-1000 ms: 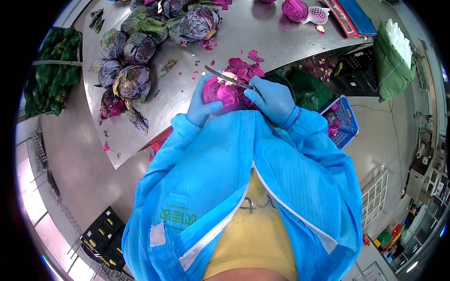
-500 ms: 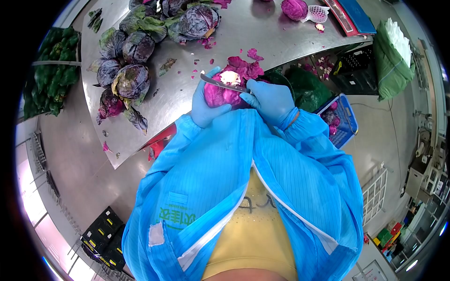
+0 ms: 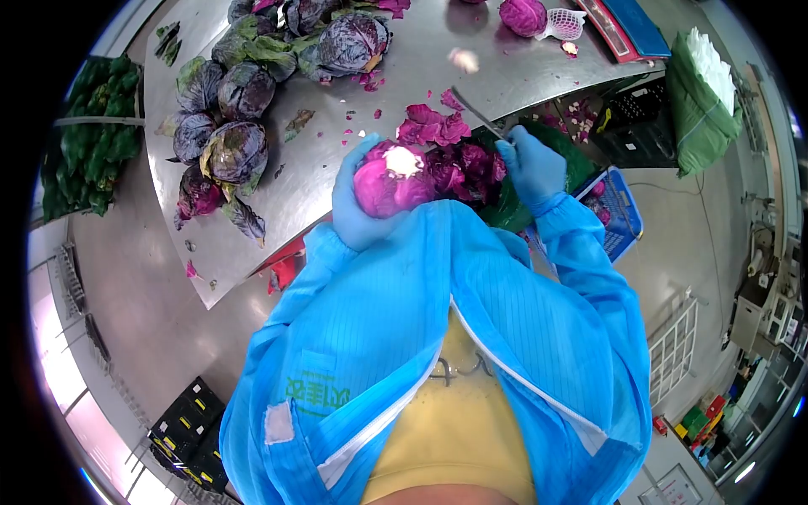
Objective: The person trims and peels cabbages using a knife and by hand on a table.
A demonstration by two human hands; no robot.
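My left hand (image 3: pixel 355 200), in a blue glove, is wrapped round a peeled red cabbage (image 3: pixel 389 187) at the table's near edge. The cabbage's pale cut stem end faces up. Gloved as well, my right hand (image 3: pixel 536 164) grips a knife (image 3: pixel 478 112) by the handle, its blade pointing up and left, apart from the cabbage. A whitish cut piece (image 3: pixel 463 60), blurred, shows beyond the blade. Loose purple leaves (image 3: pixel 433 124) lie on the table just past the cabbage, and darker leaves (image 3: pixel 471 171) are heaped between my hands.
Several unpeeled red cabbages (image 3: pixel 244 91) crowd the left of the metal table (image 3: pixel 328 172). A peeled cabbage (image 3: pixel 523 17) and white foam net (image 3: pixel 564 25) sit at the far right. A blue crate (image 3: pixel 621 215) holding cabbages stands right, near a green sack (image 3: pixel 705 109).
My right hand has swung the knife away from the cabbage, up and right. The cut stem piece has come off and is over the table. My left hand still holds the cabbage.
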